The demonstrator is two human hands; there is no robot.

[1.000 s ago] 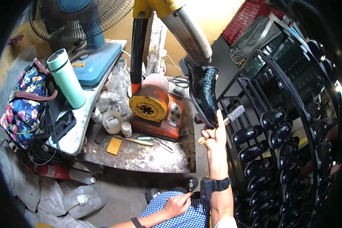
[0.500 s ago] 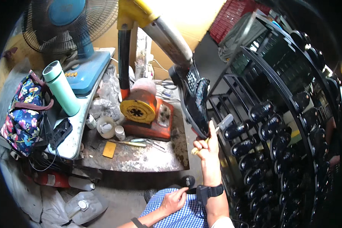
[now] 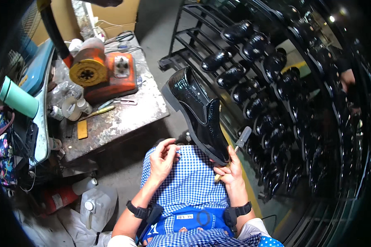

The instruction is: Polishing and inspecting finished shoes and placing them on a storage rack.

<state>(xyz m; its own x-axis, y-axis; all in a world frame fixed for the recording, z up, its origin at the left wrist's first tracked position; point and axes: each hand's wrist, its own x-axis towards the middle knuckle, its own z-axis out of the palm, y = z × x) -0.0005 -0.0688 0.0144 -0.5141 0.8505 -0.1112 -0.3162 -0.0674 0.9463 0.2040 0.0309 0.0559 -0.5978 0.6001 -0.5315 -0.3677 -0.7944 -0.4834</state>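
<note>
Black rack (image 3: 167, 62) stands beyond your right hand (image 3: 232, 171), which holds thin tool (image 3: 244, 136) and black shoe (image 3: 199, 128) by its toe, heel above the grip; leftward, your left hand (image 3: 163, 162) is loosely half-curled.

Glossy black shoe (image 3: 198, 119) tilted, heel pointing away; grey-ended tool (image 3: 243, 137) beside toe.

One wide fisheye looks down from head height, upright, facing ahead over the near checked apron (image 3: 189, 171). It spans from the workbench (image 3: 142, 117) on the left to the shoe rack (image 3: 169, 61) on the right, bending straight edges toward its rim.
</note>
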